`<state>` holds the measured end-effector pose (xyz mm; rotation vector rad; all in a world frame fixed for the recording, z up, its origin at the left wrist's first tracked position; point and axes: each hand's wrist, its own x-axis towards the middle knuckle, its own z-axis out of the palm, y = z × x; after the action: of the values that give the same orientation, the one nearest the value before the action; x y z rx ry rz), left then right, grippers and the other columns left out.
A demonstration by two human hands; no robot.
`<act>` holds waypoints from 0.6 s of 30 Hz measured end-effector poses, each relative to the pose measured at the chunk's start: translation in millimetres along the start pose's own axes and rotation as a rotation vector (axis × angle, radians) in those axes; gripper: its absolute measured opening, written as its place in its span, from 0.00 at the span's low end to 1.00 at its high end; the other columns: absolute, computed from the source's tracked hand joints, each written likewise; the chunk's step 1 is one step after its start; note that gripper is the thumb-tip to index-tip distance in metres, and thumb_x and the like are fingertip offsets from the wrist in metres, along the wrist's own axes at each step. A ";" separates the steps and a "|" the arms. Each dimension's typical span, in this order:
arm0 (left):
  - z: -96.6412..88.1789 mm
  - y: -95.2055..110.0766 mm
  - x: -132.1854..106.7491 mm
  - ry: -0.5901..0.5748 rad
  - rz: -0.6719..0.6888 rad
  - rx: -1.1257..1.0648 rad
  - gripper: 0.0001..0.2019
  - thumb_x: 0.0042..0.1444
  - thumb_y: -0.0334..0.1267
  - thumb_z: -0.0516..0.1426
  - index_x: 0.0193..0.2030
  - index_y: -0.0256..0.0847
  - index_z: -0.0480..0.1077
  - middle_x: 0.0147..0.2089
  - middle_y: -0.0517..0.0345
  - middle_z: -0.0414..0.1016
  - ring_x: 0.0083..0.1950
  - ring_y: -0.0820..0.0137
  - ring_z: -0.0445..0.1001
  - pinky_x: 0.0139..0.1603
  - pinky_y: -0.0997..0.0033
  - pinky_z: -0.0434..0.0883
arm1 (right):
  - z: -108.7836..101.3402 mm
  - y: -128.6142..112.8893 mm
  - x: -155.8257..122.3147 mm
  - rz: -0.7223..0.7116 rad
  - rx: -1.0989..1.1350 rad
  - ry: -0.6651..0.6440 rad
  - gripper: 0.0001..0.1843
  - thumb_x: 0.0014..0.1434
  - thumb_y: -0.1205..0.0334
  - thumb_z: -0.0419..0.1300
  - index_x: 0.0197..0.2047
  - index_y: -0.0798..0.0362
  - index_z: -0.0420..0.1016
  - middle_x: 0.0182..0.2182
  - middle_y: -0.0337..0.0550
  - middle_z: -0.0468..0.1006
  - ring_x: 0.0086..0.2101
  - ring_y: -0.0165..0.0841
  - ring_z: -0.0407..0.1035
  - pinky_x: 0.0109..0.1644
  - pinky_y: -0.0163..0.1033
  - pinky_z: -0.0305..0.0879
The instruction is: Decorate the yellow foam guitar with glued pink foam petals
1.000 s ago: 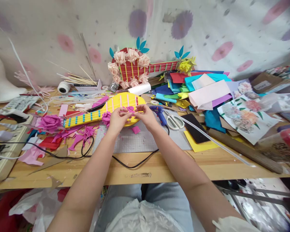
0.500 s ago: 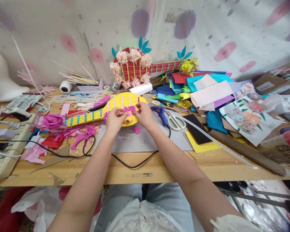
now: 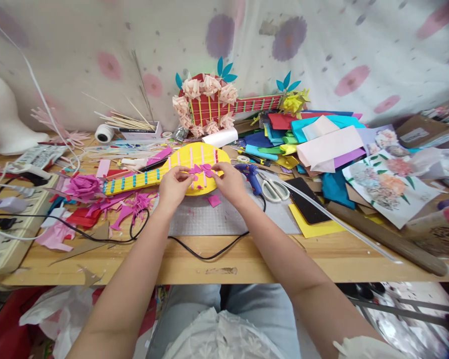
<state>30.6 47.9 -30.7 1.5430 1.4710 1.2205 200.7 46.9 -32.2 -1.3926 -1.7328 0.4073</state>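
Note:
A yellow paper guitar (image 3: 179,167) with pink strings and blue frets lies on the desk. Over its round body both my hands pinch a small magenta paper piece (image 3: 202,169). My left hand (image 3: 175,187) grips it from the left with thumb and fingers closed. My right hand (image 3: 230,182) holds its right end the same way. A small pink paper scrap (image 3: 213,200) lies just below my right hand on the grey cutting mat (image 3: 209,219).
A blue glue gun (image 3: 251,175), scissors (image 3: 274,188) and a black phone (image 3: 304,200) lie to the right. Coloured paper sheets (image 3: 322,142) are piled behind them. A magenta paper rose (image 3: 83,185) and scraps sit left. A black cable (image 3: 194,249) loops near the desk's front edge.
Both hands moved slightly forward and lower onto the yellow guitar body, still pinching the magenta piece. The view shifted a little to the right.

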 end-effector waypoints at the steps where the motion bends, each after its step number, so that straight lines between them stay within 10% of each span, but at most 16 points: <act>1: -0.5 0.6 -0.2 -0.016 0.011 0.040 0.13 0.44 0.38 0.61 0.38 0.40 0.71 0.30 0.58 0.78 0.30 0.70 0.75 0.30 0.74 0.66 | -2.8 0.6 -0.6 0.026 0.074 0.014 0.05 0.52 0.67 0.57 0.35 0.52 0.70 0.37 0.44 0.76 0.39 0.35 0.70 0.44 0.43 0.66; 10: -3.3 23.3 -7.6 -0.185 0.137 0.275 0.13 0.48 0.37 0.59 0.43 0.43 0.71 0.32 0.60 0.79 0.34 0.69 0.76 0.37 0.71 0.67 | 0.1 -4.3 -7.3 0.091 0.438 -0.180 0.14 0.46 0.65 0.61 0.38 0.51 0.66 0.32 0.39 0.74 0.33 0.30 0.71 0.40 0.40 0.69; 18: 0.3 18.0 -6.8 -0.187 0.014 0.000 0.14 0.46 0.38 0.61 0.41 0.40 0.70 0.33 0.56 0.78 0.34 0.68 0.77 0.36 0.69 0.72 | 11.2 -7.9 -6.5 0.093 0.422 -0.141 0.11 0.47 0.68 0.58 0.37 0.52 0.66 0.31 0.38 0.75 0.32 0.29 0.71 0.38 0.38 0.69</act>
<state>37.7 38.8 -15.3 1.6226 1.3409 1.0521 187.1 41.2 -35.9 -1.1588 -1.5776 0.8853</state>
